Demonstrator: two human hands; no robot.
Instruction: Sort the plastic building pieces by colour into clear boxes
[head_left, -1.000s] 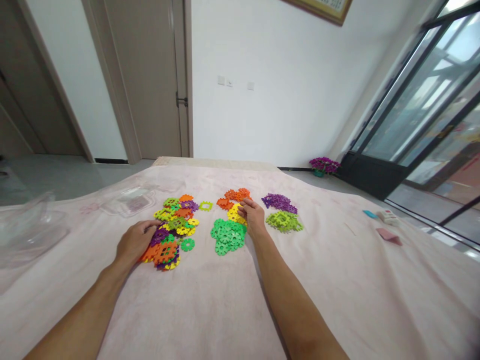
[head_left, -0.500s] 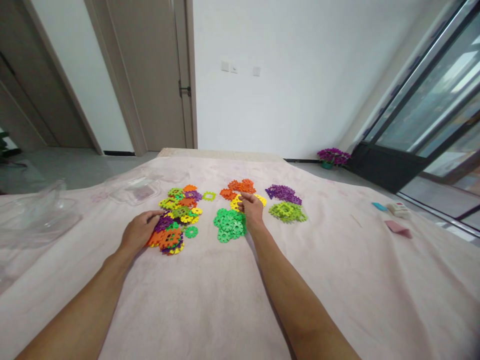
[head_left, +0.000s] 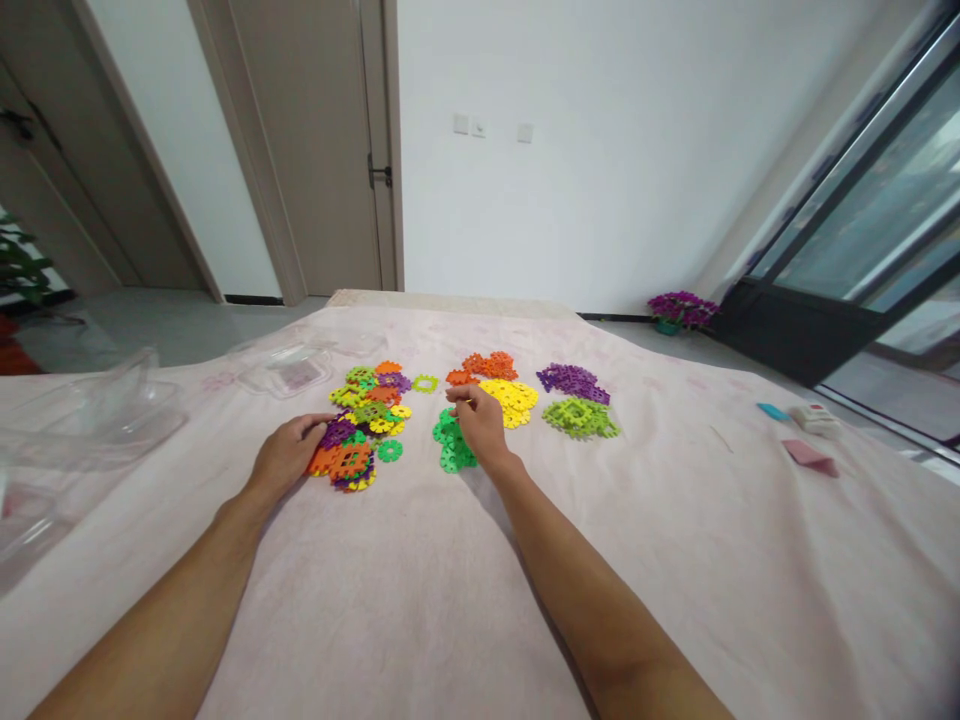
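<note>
The left hand (head_left: pixel 289 452) rests at the left edge of a mixed heap (head_left: pixel 367 412), fingers loosely bent; the right hand (head_left: pixel 481 428) hangs over part of a green pile (head_left: pixel 450 447), fingers curled together. Whether either grips a piece, I cannot tell. The heap's flat, glossy, plastic-looking pieces are orange, purple, yellow and green, some round and notched like gears, others square with cut-out windows. Single-colour yellow (head_left: pixel 513 402), orange (head_left: pixel 492 365), purple (head_left: pixel 574 382) and lime piles (head_left: pixel 580 418) lie rightward on a matte, wrinkled pink cloth (head_left: pixel 405 590).

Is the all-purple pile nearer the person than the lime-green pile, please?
No, the all-purple pile lies farther away, just beyond the lime-green pile.
</note>
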